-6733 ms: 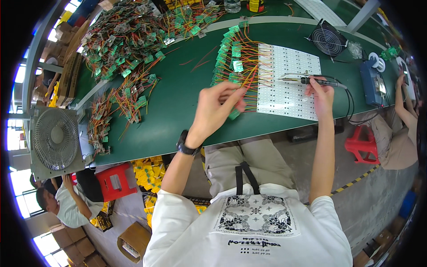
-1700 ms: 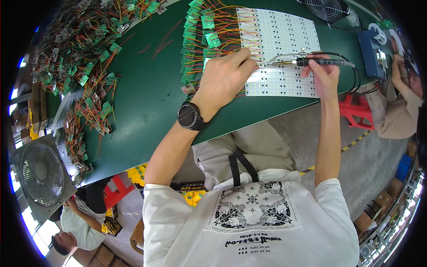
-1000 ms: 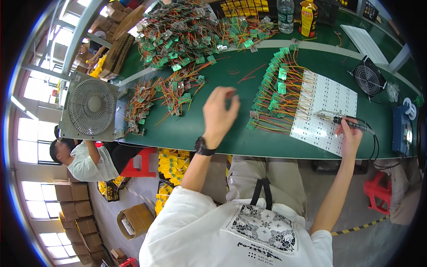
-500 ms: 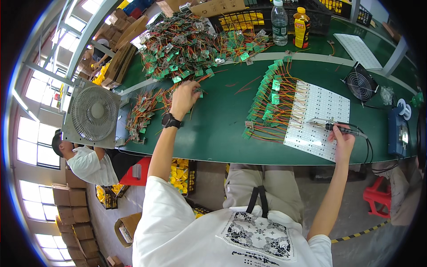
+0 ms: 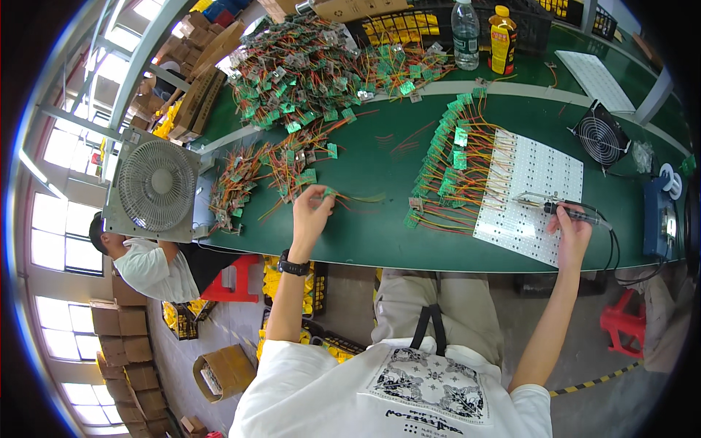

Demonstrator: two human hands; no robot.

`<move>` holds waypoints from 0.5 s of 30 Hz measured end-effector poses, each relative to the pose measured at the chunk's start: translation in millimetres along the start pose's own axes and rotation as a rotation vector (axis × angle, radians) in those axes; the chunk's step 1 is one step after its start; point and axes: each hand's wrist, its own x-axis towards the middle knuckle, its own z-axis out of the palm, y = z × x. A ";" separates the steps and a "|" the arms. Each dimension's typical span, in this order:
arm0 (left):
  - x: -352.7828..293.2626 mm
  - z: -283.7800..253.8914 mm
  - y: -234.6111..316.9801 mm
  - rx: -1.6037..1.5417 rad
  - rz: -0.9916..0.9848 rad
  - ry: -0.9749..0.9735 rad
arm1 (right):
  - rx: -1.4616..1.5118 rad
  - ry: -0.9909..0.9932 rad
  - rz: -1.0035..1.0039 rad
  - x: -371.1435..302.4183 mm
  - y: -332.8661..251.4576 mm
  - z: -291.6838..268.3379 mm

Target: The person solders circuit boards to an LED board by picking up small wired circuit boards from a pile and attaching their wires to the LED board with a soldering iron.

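Between the thumb and fingertips of my left hand [image 5: 312,217] is a small green circuit board [image 5: 329,193], its thin wires trailing to the right above the green tabletop [image 5: 365,237]. My right hand [image 5: 572,232] is wrapped round a black-handled soldering iron [image 5: 561,209], whose metal end lies over a white perforated panel [image 5: 537,164]. Red and yellow wires [image 5: 478,171] run from the panel's left side to a slanted row of green circuit boards [image 5: 437,157]. Beyond my left hand lies a small heap of wired boards [image 5: 290,164].
A large pile of wired boards [image 5: 292,77] covers the back left. Water and yellow-labelled bottles [image 5: 466,36] stand behind. A black fan [image 5: 600,139] and blue soldering station [image 5: 657,215] sit right; a big fan [image 5: 157,186] stands left, beside a seated person [image 5: 157,270].
My left hand has come back toward me from the wired boards, now carrying one circuit board with its wires. My right hand keeps the soldering iron over the panel; the whole view has shifted slightly.
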 end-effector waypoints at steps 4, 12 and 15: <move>-16.9 -9.7 14.5 0.511 0.168 0.021 | 0.029 -0.016 -0.009 3.2 3.8 -2.2; -20.0 -19.2 34.0 0.770 0.223 -0.356 | 0.028 0.008 0.000 1.3 1.2 1.8; -26.2 -10.7 32.7 0.568 0.280 -0.293 | 0.027 -0.019 -0.015 0.7 1.9 -1.7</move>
